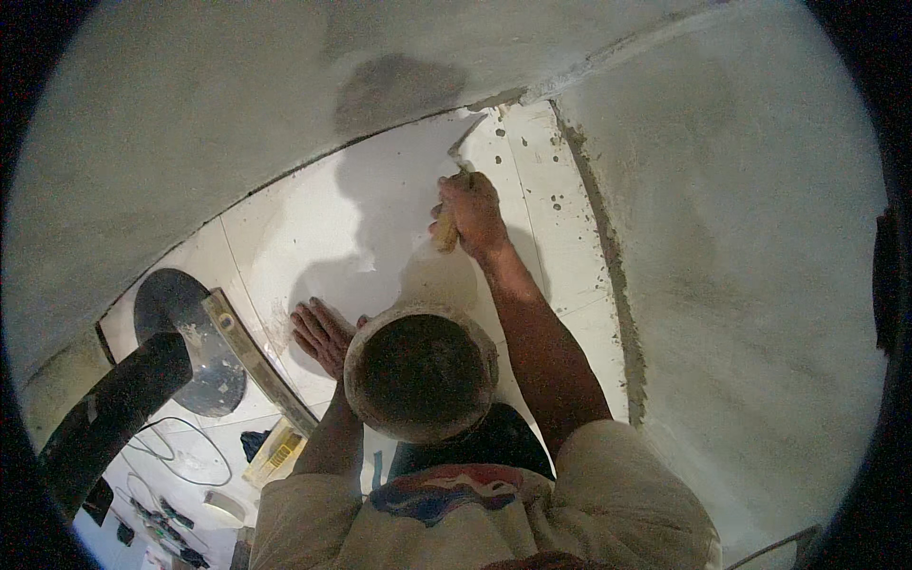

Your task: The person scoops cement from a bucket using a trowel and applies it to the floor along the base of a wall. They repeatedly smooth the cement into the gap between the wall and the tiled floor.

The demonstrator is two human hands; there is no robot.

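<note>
My right hand (472,214) is wrapped round the yellowish handle of a small trowel (466,140). The trowel's narrow blade points at the base of the far wall, near the corner. Fingers spread, my left hand (321,334) rests on the pale tiled floor (275,256). Between my forearms is a round bucket (423,372) or bowl with a pale, crusted rim. Its inside is dark, so I cannot make out what it holds. Dark specks of mortar (500,133) dot the tiles right of the trowel.
Grey plastered walls (741,237) meet at the far corner; rough mortar (608,256) lines the right wall's foot. On the left are a spirit level (256,359), a black disc (223,375) behind a thick black tube (114,408), a yellow object (277,454), a cable (228,465) and scattered tools (166,522).
</note>
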